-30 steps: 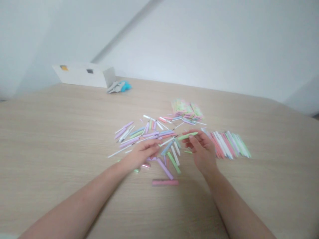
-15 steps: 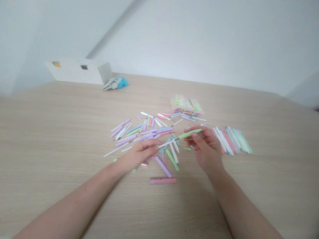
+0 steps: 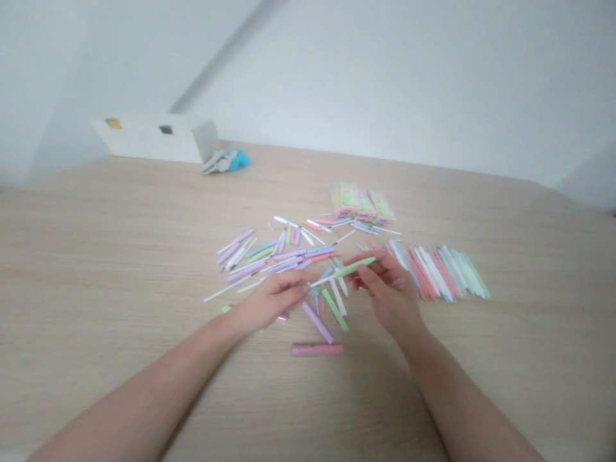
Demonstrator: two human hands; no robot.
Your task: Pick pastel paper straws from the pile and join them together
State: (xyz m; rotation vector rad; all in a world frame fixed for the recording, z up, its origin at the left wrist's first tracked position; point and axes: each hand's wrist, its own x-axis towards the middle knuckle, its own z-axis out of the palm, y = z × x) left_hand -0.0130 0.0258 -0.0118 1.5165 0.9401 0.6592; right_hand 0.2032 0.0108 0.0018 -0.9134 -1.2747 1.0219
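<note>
My left hand (image 3: 283,295) pinches the near end of a thin white pen refill (image 3: 321,281). Between thumb and fingers, my right hand (image 3: 387,285) holds a green pen barrel (image 3: 355,267), tapered at its far end. The refill's other end is inside or right at the barrel's opening; blur hides the exact join. Below the hands lie a purple barrel (image 3: 317,323), a green barrel (image 3: 335,309) and a pink barrel (image 3: 316,350). Further loose barrels and refills are spread behind my left hand, among them a purple one (image 3: 289,255).
A row of pens (image 3: 445,273) in several colours lies right of my right hand. Behind the loose parts are stacked printed packs (image 3: 360,202). At the back left stand a white box (image 3: 154,141) and a crumpled grey and blue item (image 3: 227,161) on the wooden table (image 3: 96,256).
My right hand has moved left with the green barrel, towards my left hand. Less of the white refill shows between them, and its dark tip is no longer visible.
</note>
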